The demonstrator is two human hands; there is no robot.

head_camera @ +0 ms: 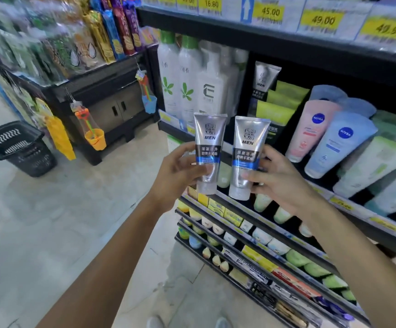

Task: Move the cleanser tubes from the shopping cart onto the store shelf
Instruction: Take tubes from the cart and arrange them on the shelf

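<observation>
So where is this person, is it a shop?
Yes, most likely a supermarket or drugstore. Yellow price tags line the shelf edge, rows of skincare tubes fill the shelves, and a black shopping basket sits on the floor.

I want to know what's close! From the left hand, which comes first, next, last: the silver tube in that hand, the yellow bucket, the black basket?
1. Silver tube, held in the left hand.
2. Yellow bucket, hanging further left.
3. Black basket, on the floor, far left.
</observation>
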